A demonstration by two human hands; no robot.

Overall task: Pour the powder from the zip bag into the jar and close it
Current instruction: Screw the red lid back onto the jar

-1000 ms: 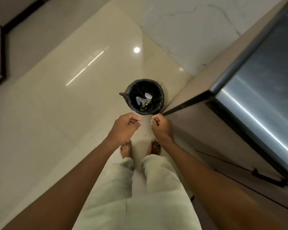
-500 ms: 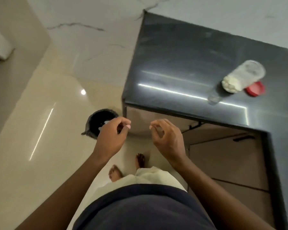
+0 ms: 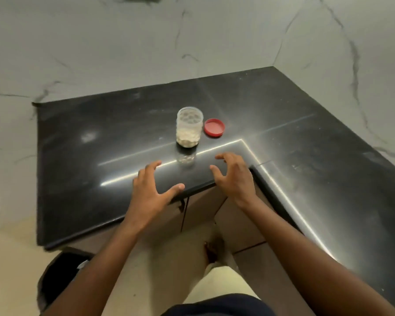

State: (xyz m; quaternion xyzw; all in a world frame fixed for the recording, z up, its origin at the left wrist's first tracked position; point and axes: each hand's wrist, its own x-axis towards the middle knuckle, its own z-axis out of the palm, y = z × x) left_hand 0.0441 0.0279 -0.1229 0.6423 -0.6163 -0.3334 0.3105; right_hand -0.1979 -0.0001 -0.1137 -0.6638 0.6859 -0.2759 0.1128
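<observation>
A clear plastic jar (image 3: 189,127) stands upright and uncapped on the black countertop (image 3: 100,142), about half full of pale powder. Its red lid (image 3: 214,127) lies flat on the counter just right of the jar. My left hand (image 3: 154,192) hovers over the counter's front edge, fingers spread, holding nothing. My right hand (image 3: 234,175) is level with it to the right, fingers apart and curled, also empty. Both hands are short of the jar, which sits between and beyond them. No zip bag is in view.
A black bin (image 3: 62,270) stands on the cream floor at lower left, below the counter's corner. Brown cabinet doors (image 3: 198,215) sit under the L-shaped counter. Marble walls close in the back and right sides.
The view has swung up from the bin on the floor to the countertop. Both hands, loosely closed over the bin before, have opened and risen toward the jar.
</observation>
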